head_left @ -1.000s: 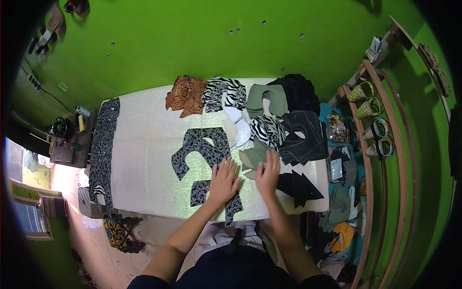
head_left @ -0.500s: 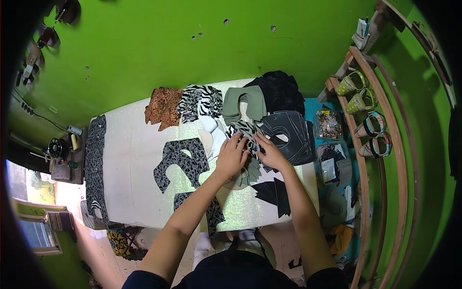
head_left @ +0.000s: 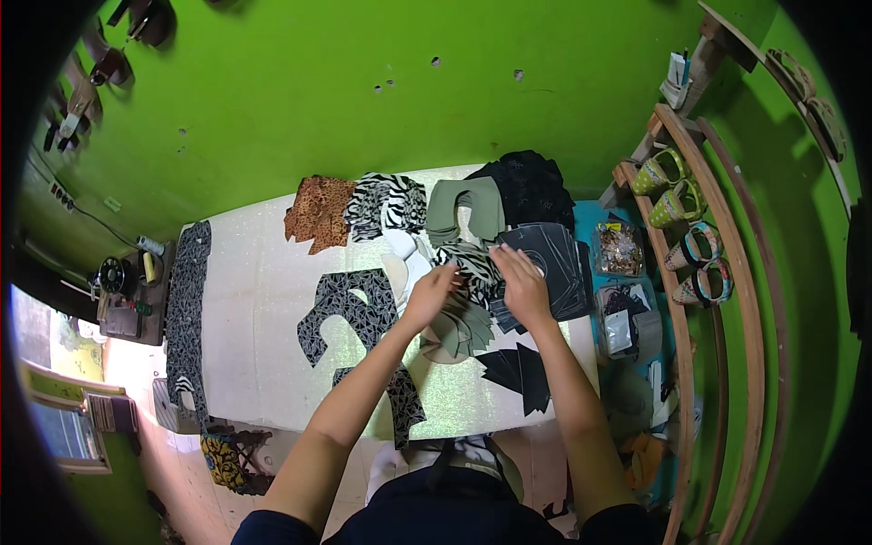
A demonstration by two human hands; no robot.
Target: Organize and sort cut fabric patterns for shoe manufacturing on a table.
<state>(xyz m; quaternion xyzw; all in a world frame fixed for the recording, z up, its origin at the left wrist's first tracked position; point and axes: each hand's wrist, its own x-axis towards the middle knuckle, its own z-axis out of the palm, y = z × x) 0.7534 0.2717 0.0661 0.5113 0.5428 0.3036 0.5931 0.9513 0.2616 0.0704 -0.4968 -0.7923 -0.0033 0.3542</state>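
Zebra-striped black-and-white fabric, cut into a loose pile of curved pieces (head_left: 475,263), lies on the pale, shiny worktop (head_left: 254,336) in the gap between the left hand (head_left: 434,295) and the right hand (head_left: 524,286). Seen from the left grip, the pile is to the right and slightly away from the person; from the right grip, it is to the left. Neither hand is clearly nearer, each coming up to one side of it. The visible part seems to slant from far left to near right, though covered edges leave its long axis uncertain.

The left hand's fingers are curled inward; whether they pinch a layer cannot be told. The right hand's fingers are straight and close together, angled towards the pile, its thumb hard to make out and any contact unclear.

Fanned olive-green pieces (head_left: 461,334) lie just on the near side, partly covered by the left hand. Beyond sits an olive-green horseshoe-shaped stack (head_left: 442,213). The right hand overlaps a stack of black sheets with pale outlines (head_left: 565,282), masking its left edge. Lower down, the left forearm hides part of a black-and-grey patterned piece (head_left: 406,413).
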